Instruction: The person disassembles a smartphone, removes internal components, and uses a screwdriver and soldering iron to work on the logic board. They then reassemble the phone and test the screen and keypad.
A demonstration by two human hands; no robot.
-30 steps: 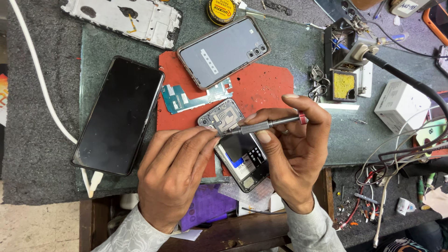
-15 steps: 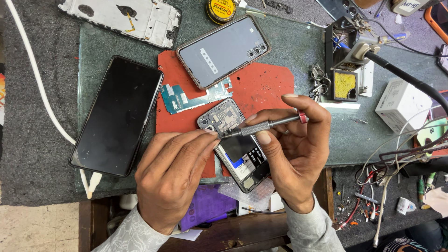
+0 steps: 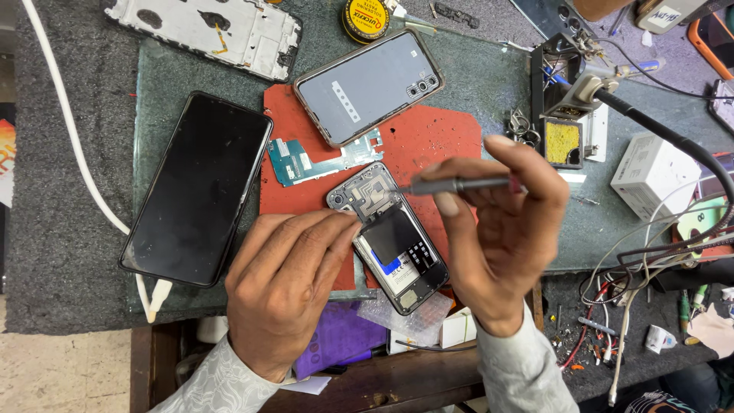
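Between the two hands, on a red mat (image 3: 432, 141) over the counter (image 3: 489, 84), lies an opened phone (image 3: 388, 235) with its back cover off, its dark battery and grey shielding showing. Left hand (image 3: 287, 287) rests palm down on the near-left part of that phone, its fingers (image 3: 336, 229) laid close together and pressing the phone's edge, so they hold it in place rather than clasp it. Right hand (image 3: 501, 229) is raised just right of the phone, its fingers pinched narrow around a slim grey screwdriver (image 3: 459, 184) that lies nearly level, with the tip pointing left onto the phone's upper part, close to the left fingertips.

Just beyond the left fingers lies a teal circuit board (image 3: 302, 160), partly on the mat. Farther out from both hands sits a grey phone (image 3: 367, 88), back up, with a camera cluster near one corner. Left of the left hand, well clear of it, a black phone (image 3: 197, 187) lies screen up. Beyond that rests a bare white phone frame (image 3: 210, 30), and a round yellow tin (image 3: 365, 19) sits near the far edge. To the right of the right hand stand a soldering-iron holder with a yellow sponge (image 3: 564, 141) and a white box (image 3: 654, 172), with tangled wires (image 3: 634, 268) near the right wrist.
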